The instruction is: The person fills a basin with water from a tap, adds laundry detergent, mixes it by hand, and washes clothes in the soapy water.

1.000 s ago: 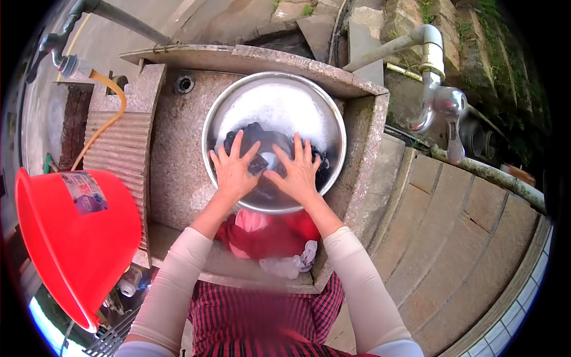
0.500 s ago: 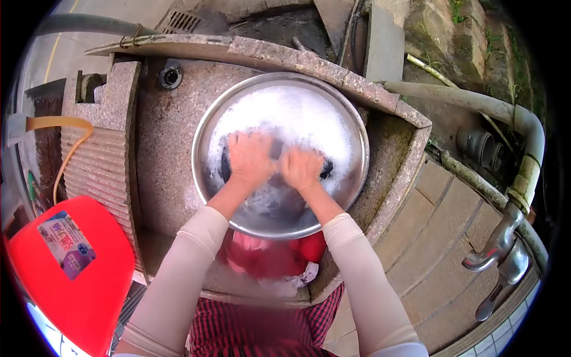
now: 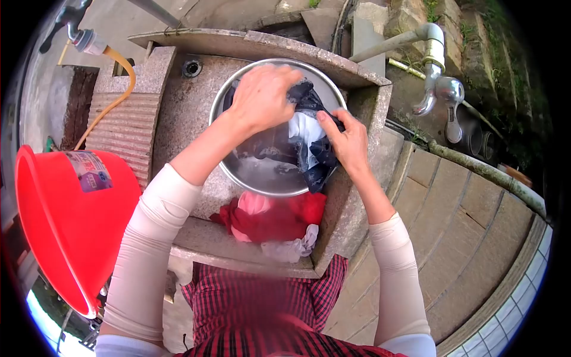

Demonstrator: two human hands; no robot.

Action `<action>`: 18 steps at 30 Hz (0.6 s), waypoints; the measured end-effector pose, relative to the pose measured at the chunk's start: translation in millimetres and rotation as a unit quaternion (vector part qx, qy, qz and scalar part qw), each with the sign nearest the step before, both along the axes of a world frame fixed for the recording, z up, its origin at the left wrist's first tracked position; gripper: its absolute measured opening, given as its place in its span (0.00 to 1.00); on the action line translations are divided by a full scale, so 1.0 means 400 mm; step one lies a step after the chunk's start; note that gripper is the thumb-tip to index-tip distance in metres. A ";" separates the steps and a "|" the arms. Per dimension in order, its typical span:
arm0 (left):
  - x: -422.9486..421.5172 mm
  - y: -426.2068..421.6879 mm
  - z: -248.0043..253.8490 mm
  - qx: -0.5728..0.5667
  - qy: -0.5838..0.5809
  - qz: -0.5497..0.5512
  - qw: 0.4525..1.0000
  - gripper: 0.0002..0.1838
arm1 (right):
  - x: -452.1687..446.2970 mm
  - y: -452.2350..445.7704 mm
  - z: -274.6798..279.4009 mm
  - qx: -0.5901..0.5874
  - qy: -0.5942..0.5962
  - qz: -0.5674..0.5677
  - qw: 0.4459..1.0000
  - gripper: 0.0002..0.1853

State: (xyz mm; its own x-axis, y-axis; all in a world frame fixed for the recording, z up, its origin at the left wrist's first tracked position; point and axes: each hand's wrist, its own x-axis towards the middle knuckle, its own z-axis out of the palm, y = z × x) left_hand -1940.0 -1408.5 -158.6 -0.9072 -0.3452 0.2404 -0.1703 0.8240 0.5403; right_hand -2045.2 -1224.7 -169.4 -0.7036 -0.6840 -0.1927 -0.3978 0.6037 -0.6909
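A round metal basin point(image 3: 279, 193) sits in the stone sink. In it lies a wet dark garment point(image 3: 321, 163) with a pale, white-looking patch point(image 3: 305, 129) and some suds. My right hand point(image 3: 348, 141) grips the garment's edge at the basin's right rim, thumb on top. My left hand point(image 3: 262, 98), slightly blurred, is over the basin's upper middle, its thumb and curled fingers closed around the dark cloth. Red and pink clothes point(image 3: 267, 217) lie in the sink just below the basin, beside a whitish crumpled piece point(image 3: 291, 245).
A red plastic bucket point(image 3: 77, 220) stands at the left, near a ridged stone washboard point(image 3: 122, 119). A yellowish hose point(image 3: 128, 83) hangs from a tap point(image 3: 71, 30) there. Another metal tap point(image 3: 437, 89) is at the upper right. The sink's drain point(image 3: 191, 68) shows at upper left.
My hands pressed down together in white suds; now they are apart, higher and to the right, with the dark garment lifted between them. Less foam shows. The view has shifted.
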 end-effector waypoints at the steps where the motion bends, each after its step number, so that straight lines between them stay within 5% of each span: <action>1: -0.006 0.000 0.020 -0.002 0.013 -0.014 1.000 0.15 | 0.000 0.007 0.037 -0.024 0.017 -0.005 1.000 0.23; 6: 0.042 0.004 -0.031 -0.005 -0.026 -0.047 0.999 0.18 | 0.108 0.056 -0.056 -0.028 0.167 0.025 0.985 0.19; 10: 0.152 0.018 -0.173 0.020 -0.118 -0.019 0.993 0.19 | 0.253 0.096 -0.247 0.001 0.137 0.050 0.989 0.19; 13: 0.219 0.043 -0.252 0.076 -0.223 0.015 0.972 0.20 | 0.251 0.069 -0.225 -0.015 0.139 0.066 0.988 0.25; 15: 0.185 0.084 -0.242 0.131 -0.136 0.085 0.978 0.25 | 0.207 0.049 -0.251 -0.015 0.157 0.020 0.987 0.28; 17: 0.141 0.119 -0.290 0.065 -0.231 0.107 0.965 0.30 | 0.155 -0.011 -0.301 0.079 0.186 -0.026 0.979 0.33; 18: 0.123 0.141 -0.322 0.004 -0.253 0.113 0.961 0.30 | 0.153 -0.025 -0.350 0.153 0.083 -0.010 0.985 0.37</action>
State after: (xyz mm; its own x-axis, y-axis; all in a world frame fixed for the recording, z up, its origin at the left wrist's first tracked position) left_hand -1890.7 -1352.0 -287.3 -0.8088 -0.5474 -0.2147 -0.5871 0.7315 0.3467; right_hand -1984.1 -1234.8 -309.3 -0.7555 -0.5974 -0.2688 -0.4757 0.7824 -0.4020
